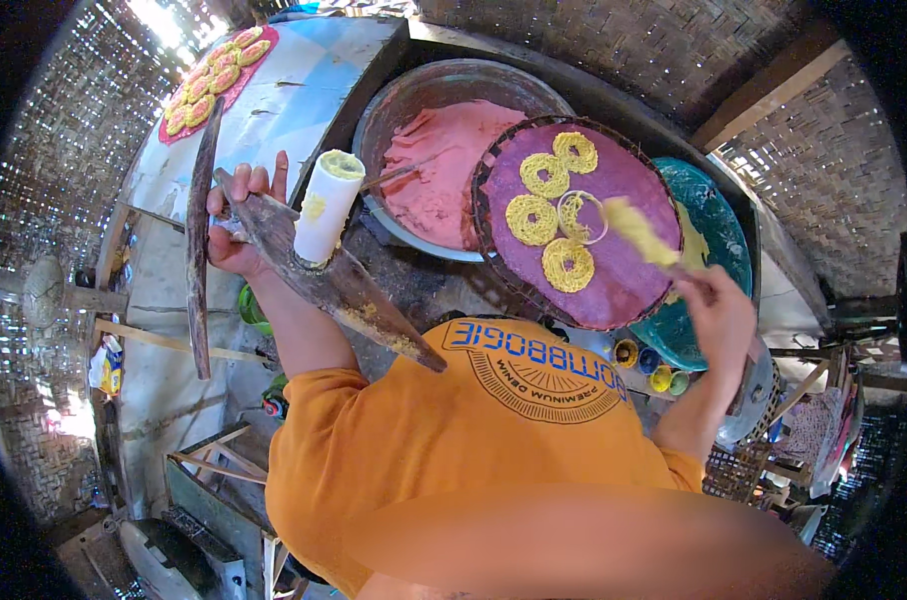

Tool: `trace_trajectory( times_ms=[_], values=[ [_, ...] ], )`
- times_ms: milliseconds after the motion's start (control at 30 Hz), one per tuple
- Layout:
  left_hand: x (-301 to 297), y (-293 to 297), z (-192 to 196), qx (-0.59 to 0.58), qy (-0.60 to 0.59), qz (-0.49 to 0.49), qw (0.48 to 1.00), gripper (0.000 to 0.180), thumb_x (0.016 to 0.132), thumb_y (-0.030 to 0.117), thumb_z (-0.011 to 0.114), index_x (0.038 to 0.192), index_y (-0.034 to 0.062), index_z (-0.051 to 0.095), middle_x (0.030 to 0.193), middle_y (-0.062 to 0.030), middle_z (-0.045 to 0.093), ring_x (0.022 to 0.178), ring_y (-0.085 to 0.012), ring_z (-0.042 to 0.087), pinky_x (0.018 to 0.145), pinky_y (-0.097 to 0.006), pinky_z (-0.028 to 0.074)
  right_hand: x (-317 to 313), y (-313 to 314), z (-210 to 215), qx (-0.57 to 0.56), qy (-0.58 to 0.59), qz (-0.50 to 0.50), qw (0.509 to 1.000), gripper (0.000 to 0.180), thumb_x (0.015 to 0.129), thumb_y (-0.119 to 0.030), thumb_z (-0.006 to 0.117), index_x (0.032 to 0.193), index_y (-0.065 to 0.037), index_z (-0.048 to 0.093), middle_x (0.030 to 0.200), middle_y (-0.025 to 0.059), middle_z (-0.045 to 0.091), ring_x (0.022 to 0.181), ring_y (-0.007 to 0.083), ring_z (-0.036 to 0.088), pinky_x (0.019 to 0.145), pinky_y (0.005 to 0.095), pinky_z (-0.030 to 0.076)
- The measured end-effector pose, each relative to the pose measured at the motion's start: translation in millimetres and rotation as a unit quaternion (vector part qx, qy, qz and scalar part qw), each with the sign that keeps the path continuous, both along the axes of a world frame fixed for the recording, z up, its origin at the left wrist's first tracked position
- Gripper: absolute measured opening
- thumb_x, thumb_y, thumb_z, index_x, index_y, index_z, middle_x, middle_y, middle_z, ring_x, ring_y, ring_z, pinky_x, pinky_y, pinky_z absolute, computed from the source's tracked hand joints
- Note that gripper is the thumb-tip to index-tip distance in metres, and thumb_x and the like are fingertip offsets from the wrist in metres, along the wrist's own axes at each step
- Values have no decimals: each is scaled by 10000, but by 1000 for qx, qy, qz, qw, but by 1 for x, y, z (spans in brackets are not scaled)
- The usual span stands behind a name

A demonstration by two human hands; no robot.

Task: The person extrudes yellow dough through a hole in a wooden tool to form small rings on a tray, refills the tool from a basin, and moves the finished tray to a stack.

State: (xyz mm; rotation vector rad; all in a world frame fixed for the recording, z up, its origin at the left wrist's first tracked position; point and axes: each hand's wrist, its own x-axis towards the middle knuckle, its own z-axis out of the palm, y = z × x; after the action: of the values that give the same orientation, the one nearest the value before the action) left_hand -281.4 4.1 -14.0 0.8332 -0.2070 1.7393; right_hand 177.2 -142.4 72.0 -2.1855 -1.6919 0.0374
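My left hand (242, 215) grips the end of a dark wooden board (359, 300), its fingers partly spread. A white tube (326, 215) stands through the board, filled at the top with yellow dough (342, 165). Beside that hand is a long dark wooden stick (203, 250); whether the hand also touches it I cannot tell. My right hand (719, 315) is closed on the handle of a spatula-like tool (646, 235), blurred and coated with yellow dough. Left of the tool, several yellow dough rings (532, 220) and a pale hoop (604, 222) lie on a round purple-covered tray (519, 185).
A large basin (374, 195) holding pink dough sits behind the board, and a teal basin (739, 240) is partly under the tray. Patterned dough pieces (214, 85) lie on a pink sheet on the table (304, 75) at far left. Small colored containers (661, 378) stand near my right forearm.
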Motion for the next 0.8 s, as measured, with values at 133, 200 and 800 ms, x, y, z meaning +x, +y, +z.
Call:
trace_trajectory(
  times_ms=[133, 200, 800],
  values=[
    [10, 6, 1, -2, -16, -19, 1000, 253, 657, 261, 712, 814, 203, 523, 863, -17, 440, 914, -203, 453, 1076, -504, 79, 49, -28, 9, -41, -121, -220, 967, 246, 751, -319, 631, 848, -99, 580, 755, 125, 613, 737, 336, 579, 614, 421, 426],
    [20, 11, 4, 4, -7, -34, 999, 254, 656, 257, 713, 815, 199, 524, 860, -17, 442, 918, -204, 454, 1075, -503, 94, 77, -31, -3, -140, -145, -284, 937, 273, 755, -314, 626, 912, -94, 585, 835, 149, 612, 817, 345, 568, 680, 425, 430],
    [201, 29, 57, -210, 114, -239, 941, 477, 693, 144, 713, 1126, 38, 542, 1192, -93, 501, 1011, -224, 516, 879, -333, 429, -88, 30, -25, -94, 850, 342, 390, 780, 734, -657, 484, 1201, -37, 408, 896, 223, 542, 401, 159, 449, 264, 227, 281]
  ],
)
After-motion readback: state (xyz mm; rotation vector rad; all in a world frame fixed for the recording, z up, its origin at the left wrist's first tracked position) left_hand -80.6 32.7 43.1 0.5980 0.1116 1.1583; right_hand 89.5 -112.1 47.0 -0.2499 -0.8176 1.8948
